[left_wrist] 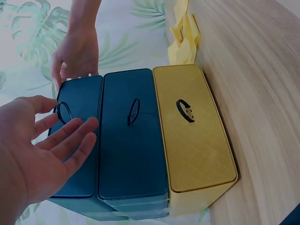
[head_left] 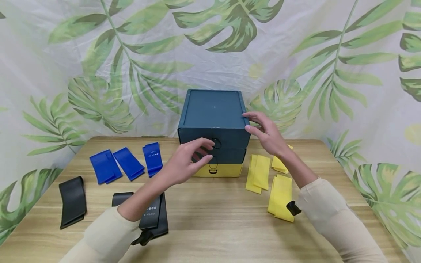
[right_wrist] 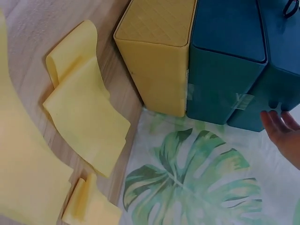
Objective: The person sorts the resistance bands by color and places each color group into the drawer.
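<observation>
A stack of three drawer boxes stands at the back of the table: a dark teal top box (head_left: 213, 109), a teal middle box (left_wrist: 133, 164) and a yellow bottom box (left_wrist: 194, 154), each with a black loop pull on its front. My left hand (head_left: 185, 160) is in front of the top box, fingers loosely bent and spread. Its thumb and index fingertips are right at the top loop pull (left_wrist: 70, 112). At the right side of the top box, my right hand (head_left: 267, 135) rests its fingertips along the upper edge, thumb near the front corner.
Folded blue bands (head_left: 128, 163) lie left of the boxes, with black bands (head_left: 72, 201) nearer me, some partly behind my left forearm. Several folded yellow bands (head_left: 262, 171) lie to the right. A leaf-print cloth (head_left: 158, 65) hangs behind the wooden table (head_left: 210, 219).
</observation>
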A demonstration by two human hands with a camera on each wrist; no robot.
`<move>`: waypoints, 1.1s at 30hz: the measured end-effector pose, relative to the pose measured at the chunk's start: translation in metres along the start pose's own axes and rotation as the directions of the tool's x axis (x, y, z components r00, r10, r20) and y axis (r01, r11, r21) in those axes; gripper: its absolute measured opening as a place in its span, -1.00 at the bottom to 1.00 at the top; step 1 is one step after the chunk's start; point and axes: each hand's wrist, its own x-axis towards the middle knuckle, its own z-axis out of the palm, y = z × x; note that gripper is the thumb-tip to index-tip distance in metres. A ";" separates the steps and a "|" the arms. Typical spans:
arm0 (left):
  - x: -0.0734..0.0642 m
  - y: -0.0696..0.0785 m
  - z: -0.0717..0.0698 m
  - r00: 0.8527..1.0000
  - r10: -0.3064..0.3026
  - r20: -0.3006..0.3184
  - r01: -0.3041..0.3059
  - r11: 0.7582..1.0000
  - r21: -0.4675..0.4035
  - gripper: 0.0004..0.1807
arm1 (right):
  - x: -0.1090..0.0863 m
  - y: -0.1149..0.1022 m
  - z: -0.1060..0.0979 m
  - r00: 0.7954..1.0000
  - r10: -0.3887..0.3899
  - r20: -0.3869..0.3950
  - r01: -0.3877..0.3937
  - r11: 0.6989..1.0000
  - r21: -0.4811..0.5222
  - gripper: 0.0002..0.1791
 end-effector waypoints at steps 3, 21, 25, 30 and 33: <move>0.002 -0.002 0.002 1.000 -0.002 0.002 0.002 0.998 -0.055 -0.65 | 0.004 0.004 0.001 1.000 0.011 0.003 -0.011 0.997 0.071 -0.54; 0.012 -0.012 0.011 0.996 -0.049 0.069 0.070 0.939 -0.337 -0.77 | 0.015 0.020 0.017 0.998 0.021 -0.060 -0.003 0.960 0.280 -0.49; 0.014 -0.013 0.013 0.994 -0.074 0.079 0.099 0.915 -0.392 -0.80 | 0.015 0.023 0.019 0.998 0.024 -0.056 -0.006 0.952 0.305 -0.46; 0.016 -0.013 0.016 0.992 -0.092 0.090 0.122 0.886 -0.448 -0.84 | 0.015 0.023 0.019 0.998 0.020 -0.062 0.001 0.952 0.307 -0.45; 0.016 -0.013 0.018 0.991 -0.092 0.092 0.125 0.869 -0.479 -0.86 | 0.016 0.023 0.021 0.998 0.017 -0.064 0.004 0.951 0.309 -0.46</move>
